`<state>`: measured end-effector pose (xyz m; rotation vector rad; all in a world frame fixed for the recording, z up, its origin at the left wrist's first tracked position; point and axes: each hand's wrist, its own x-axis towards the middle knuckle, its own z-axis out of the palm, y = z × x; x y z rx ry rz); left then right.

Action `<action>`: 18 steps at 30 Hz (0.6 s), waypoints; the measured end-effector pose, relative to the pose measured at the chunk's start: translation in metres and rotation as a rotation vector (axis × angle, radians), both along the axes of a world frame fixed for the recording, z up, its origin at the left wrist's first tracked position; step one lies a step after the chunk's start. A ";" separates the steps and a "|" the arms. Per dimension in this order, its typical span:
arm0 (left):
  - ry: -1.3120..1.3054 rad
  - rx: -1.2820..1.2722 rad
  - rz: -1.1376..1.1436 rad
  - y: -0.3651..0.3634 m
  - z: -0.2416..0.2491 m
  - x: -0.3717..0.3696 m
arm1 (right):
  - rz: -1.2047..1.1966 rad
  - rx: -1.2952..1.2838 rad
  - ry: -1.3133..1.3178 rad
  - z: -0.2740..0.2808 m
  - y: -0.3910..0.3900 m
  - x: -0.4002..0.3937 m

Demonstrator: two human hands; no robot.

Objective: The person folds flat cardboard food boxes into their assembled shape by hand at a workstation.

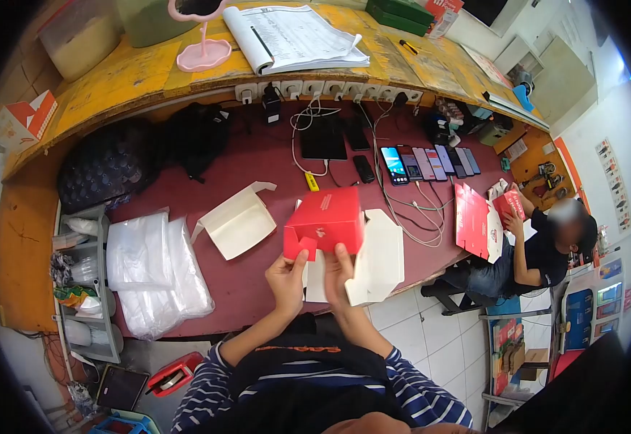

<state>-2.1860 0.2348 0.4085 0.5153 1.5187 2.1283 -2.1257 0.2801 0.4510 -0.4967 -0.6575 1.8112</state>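
A red cardboard box [327,217], partly folded into shape, is held up in front of me over the table edge. My left hand [286,281] grips its lower left flap, thumb on the outside. My right hand [339,273] grips the lower right side, thumb pressed against the front. Beneath the box and my right hand lie flat white box blanks [384,257]. To the left on the table sits an open white box [239,224], its inside facing up.
Clear plastic bags [149,267] lie at the left beside a grey rack [87,289]. Several phones [431,163] with cables stand at the back right. A co-worker [547,239] sits at the right, holding a red box [508,207] near red blanks [472,223]. A yellow shelf [152,61] overhangs the back.
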 end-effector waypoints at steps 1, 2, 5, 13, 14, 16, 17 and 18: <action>-0.159 0.012 0.001 0.001 0.000 0.000 | 0.042 -0.070 0.043 -0.014 -0.005 -0.005; -0.317 0.029 0.004 0.002 0.001 -0.001 | 0.042 -0.131 0.043 -0.023 -0.009 -0.011; -0.367 -0.109 -0.099 -0.007 0.004 -0.009 | 0.109 -0.249 0.029 -0.031 -0.003 -0.007; 0.841 -0.583 -0.117 -0.031 -0.003 -0.061 | 0.496 0.971 -1.302 -0.061 0.017 0.005; 0.627 -0.433 -0.227 -0.028 -0.032 -0.070 | 0.499 0.927 -1.199 -0.061 0.013 -0.004; 0.131 -0.451 -0.453 -0.027 -0.061 -0.091 | 0.394 0.891 -1.216 -0.031 -0.006 -0.028; -0.049 -0.262 -0.401 -0.031 -0.065 -0.094 | 0.310 1.183 -1.509 -0.036 -0.012 -0.031; -0.244 -0.314 -0.421 -0.037 -0.051 -0.101 | 0.391 1.294 -1.620 -0.042 -0.014 -0.033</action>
